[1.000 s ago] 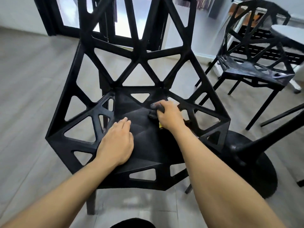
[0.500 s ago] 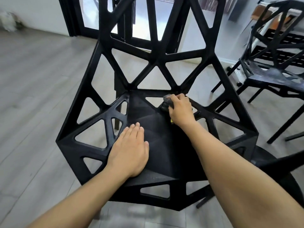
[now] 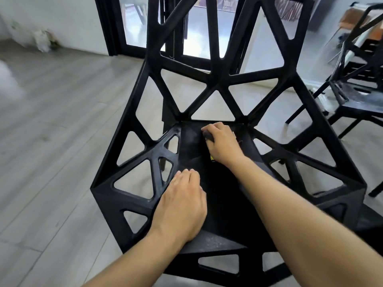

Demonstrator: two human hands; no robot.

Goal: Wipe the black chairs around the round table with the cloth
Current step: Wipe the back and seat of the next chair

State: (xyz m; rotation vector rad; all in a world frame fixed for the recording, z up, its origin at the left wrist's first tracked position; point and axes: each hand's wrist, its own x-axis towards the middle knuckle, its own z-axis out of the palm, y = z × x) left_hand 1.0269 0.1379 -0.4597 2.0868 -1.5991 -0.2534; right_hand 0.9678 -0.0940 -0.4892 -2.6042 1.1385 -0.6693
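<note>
Grey plank floor (image 3: 51, 125) under the near black chair (image 3: 215, 85). Left hand (image 3: 182, 206) lies flat, fingers straight, on the seat's front-left, bracing. Right hand (image 3: 222, 145) is curled round the cloth (image 3: 207, 136) at the seat's back edge, nearer the unwiped backrest. Cloth mostly hidden under fingers, blurred. Second chair (image 3: 356, 96) cut off at right; round table not visible.

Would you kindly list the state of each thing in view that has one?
Near chair: upright.
Cloth: bunched under the right hand.
Right hand: gripping the cloth at the seat's back.
Left hand: flat on the seat.
Second chair: upright, untouched.
</note>
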